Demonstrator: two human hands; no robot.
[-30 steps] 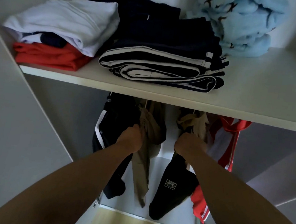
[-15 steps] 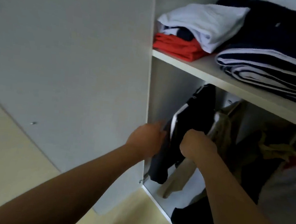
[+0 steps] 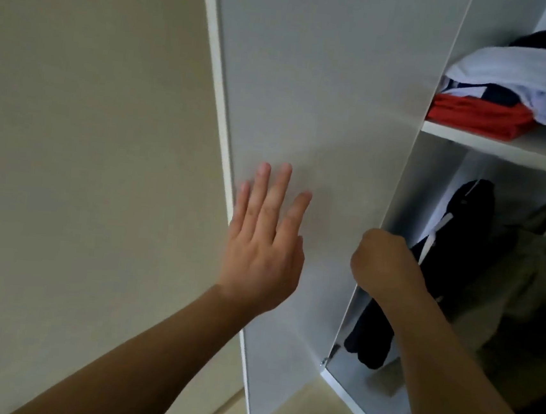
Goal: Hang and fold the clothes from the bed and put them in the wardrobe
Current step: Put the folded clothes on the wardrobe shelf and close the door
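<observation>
Nearest the camera, 2 bare forearms reach up toward the open white wardrobe. In the last 1 second both hands have left the hangers under the shelf, and the view has swung to the left. The left hand [image 3: 263,239] has moved out to the flat white wardrobe door [image 3: 307,110]. Its fingers [image 3: 260,189] are straight and slightly spread, holding nothing. They lie flat on the panel or just off it, and contact cannot be confirmed.

The right hand [image 3: 383,262] is curled into a fist at the hinge side, just beside the black hanging garment with a white stripe [image 3: 460,258]. Whether it pinches any fabric is hidden.

I judge that the hanging is finished for now and the door is about to be swung closed.

Further in, a khaki hanging garment [image 3: 518,280] sits beside the black one under the white shelf [image 3: 503,152]. On the shelf, a folded red garment [image 3: 480,118] lies beneath a folded white garment [image 3: 518,73]. So the clothes in view are already inside the wardrobe, and the bed is out of view.
</observation>
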